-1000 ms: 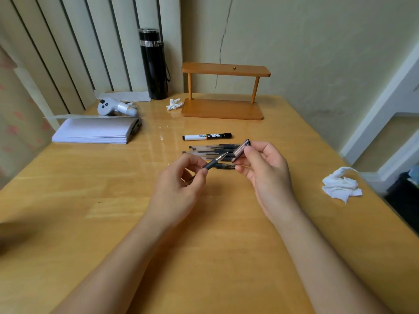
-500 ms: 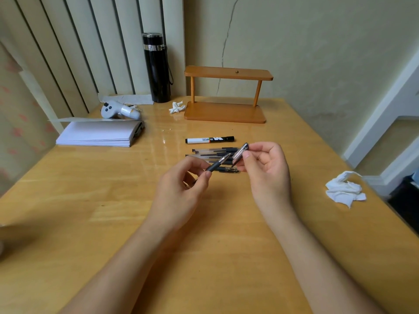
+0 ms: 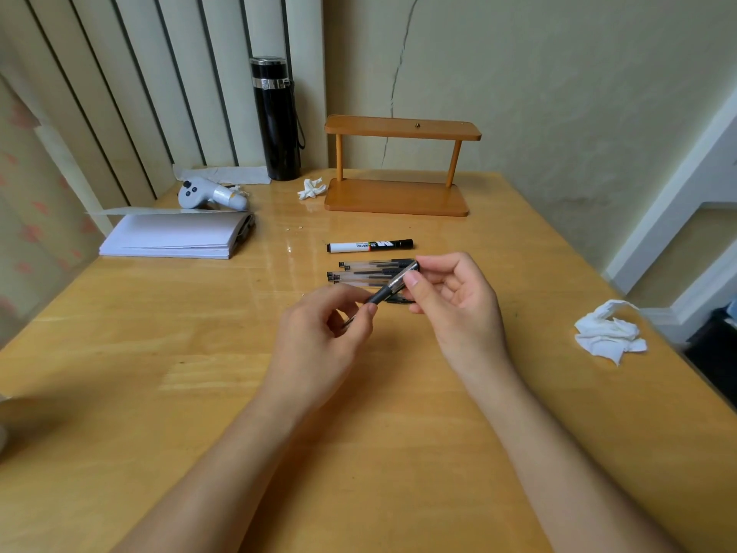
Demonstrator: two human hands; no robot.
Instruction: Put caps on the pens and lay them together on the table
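At the frame's centre my left hand (image 3: 319, 337) pinches the dark grip of a clear-barrelled pen (image 3: 381, 294), while my right hand (image 3: 454, 301) pinches its clear cap (image 3: 404, 275), seated over the tip. Just behind, capped clear pens (image 3: 371, 271) lie together on the wooden worktop (image 3: 199, 393).
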